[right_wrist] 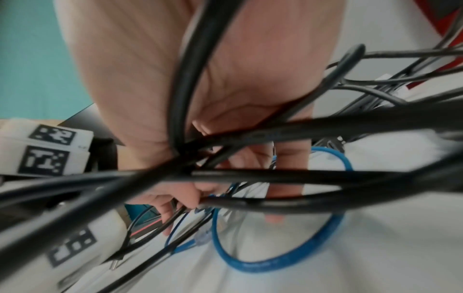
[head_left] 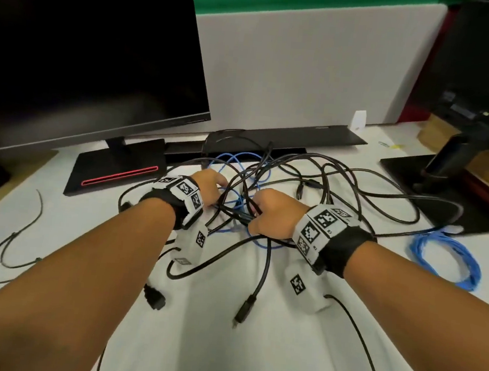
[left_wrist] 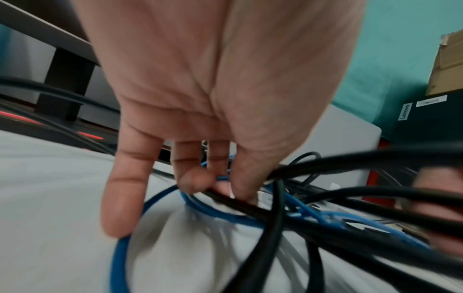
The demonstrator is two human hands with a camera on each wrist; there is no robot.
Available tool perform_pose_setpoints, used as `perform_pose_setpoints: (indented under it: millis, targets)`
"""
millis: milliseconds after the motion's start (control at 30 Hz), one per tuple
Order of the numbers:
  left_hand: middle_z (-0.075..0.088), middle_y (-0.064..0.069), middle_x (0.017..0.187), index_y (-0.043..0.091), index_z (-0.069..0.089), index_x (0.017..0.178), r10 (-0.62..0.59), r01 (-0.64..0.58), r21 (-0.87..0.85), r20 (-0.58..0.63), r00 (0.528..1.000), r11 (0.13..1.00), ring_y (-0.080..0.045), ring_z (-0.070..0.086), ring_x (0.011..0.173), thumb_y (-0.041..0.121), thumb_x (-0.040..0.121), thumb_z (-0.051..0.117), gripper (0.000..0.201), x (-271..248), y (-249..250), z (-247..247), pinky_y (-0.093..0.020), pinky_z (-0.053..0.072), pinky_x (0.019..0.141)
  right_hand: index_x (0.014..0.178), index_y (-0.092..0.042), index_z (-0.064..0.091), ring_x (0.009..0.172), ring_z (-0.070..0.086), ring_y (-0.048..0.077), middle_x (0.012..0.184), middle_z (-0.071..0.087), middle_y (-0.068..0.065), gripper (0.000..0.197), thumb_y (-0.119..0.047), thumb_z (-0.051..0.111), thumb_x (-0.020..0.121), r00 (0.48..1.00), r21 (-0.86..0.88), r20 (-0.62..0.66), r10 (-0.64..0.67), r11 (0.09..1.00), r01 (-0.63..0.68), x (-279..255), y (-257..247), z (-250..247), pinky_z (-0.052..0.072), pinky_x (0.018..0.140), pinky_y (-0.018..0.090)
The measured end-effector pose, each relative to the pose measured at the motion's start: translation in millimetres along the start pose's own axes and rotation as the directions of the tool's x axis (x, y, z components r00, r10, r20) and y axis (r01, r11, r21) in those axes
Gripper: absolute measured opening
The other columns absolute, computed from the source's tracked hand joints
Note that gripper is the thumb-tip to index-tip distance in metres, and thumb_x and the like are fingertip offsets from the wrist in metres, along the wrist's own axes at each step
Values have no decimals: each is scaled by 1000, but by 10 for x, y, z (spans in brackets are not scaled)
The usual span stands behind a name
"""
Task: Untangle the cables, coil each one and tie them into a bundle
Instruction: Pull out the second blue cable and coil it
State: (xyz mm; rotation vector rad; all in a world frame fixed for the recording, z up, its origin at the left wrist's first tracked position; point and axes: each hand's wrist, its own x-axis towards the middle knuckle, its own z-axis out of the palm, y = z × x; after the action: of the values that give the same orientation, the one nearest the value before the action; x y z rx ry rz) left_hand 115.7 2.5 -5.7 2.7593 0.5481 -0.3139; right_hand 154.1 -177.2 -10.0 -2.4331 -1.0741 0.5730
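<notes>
Black and blue cables lie tangled mid-tabletop, untangling under way: left hand pinches a black strand, right hand clamps several; next, judged, draw one cable free.

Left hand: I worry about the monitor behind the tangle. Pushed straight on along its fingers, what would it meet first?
Probably the blue cable looped at the left hand's fingertips, then the desk; depth is unclear.
</notes>
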Motion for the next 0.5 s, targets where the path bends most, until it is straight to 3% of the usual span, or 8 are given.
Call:
perform_pose_setpoints:
  millis: [67,167,233,300,400,500]
  targets:
    - [66,-15,122,8,67,126,33,-35,-27,-76,997,999,-31,64,101,6,98,53,31,37,-50,-35,-28,47,75,89,-10,57,72,51,19,80,53,2,26,-28,74,81,1000,46,-22,-19,999,20,-12,17,0,43,63,29]
    - [66,-10,101,9,74,107,-35,-27,-250,-240,970,968,-25,61,80,21,100,57,23,56,-149,-227,-30,52,62,85,-8,54,75,51,23,79,50,4,18,-20,68,84,999,31,-37,-28,999,29,-20,69,-4,44,65,32]
    - [62,-6,92,11,74,98,-140,2,-470,-258,956,883,-23,61,71,26,102,52,28,38,-245,-405,-35,56,53,95,-3,59,80,58,28,86,56,10,19,-20,64,87,999,18,-30,-23,1000,23,-26,120,-24,50,72,35]
    - [51,-1,76,14,69,91,-212,9,-676,-219,952,737,-15,49,51,30,106,43,34,-30,-303,-592,-33,54,48,96,-4,60,84,61,28,89,59,11,19,-21,63,90,999,31,-29,-39,999,40,-31,158,-38,51,76,38]
    - [44,3,66,14,67,92,-190,-100,-694,-328,925,713,-12,37,46,32,106,41,34,-166,-337,-825,-34,56,47,91,-11,56,80,56,23,81,55,1,15,-25,64,94,998,38,-17,-55,998,56,-12,177,-7,45,68,32]
    - [38,9,55,18,65,89,-165,-209,-724,-409,898,657,-7,33,42,28,105,38,32,-317,-345,-1004,-35,57,50,94,-13,56,79,53,21,84,55,2,16,-28,63,94,998,36,-47,-29,999,30,21,190,41,40,70,28]
